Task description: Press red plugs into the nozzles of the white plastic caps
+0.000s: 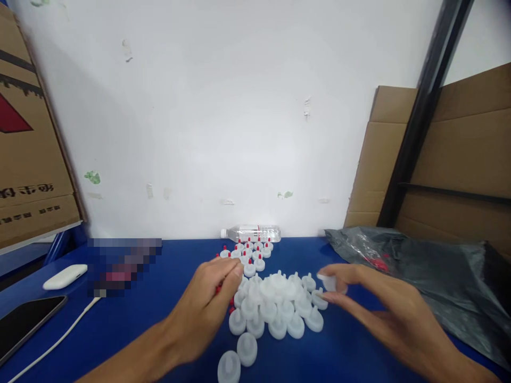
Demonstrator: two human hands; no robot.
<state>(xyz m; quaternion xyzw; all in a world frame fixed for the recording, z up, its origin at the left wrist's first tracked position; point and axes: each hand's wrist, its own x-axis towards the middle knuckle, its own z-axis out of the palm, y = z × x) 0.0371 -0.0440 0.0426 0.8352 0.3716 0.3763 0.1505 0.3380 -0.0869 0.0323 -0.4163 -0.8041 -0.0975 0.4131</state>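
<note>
My right hand (371, 303) pinches a translucent white nozzle cap (329, 282) between thumb and fingers, at the right side of a heap of similar white nozzle caps (275, 306). To the left of that heap, my left hand (205, 303) is closed, thumb pressed against the curled index finger; whatever lies inside it is hidden. Small red tips (231, 306) show between the left hand and the heap. Behind the left hand stand several white nozzle caps with red tips fitted (259, 263). Two loose white caps (247, 349) lie nearest to me.
A clear plastic bottle (251, 233) lies along the wall. Grey plastic sheeting (447, 276) with red pieces in a clear bag (377, 261) covers the right side. At left are a phone (30, 324), a white case (65, 277) and a white cable (59, 346). Cardboard (35, 133) borders the table.
</note>
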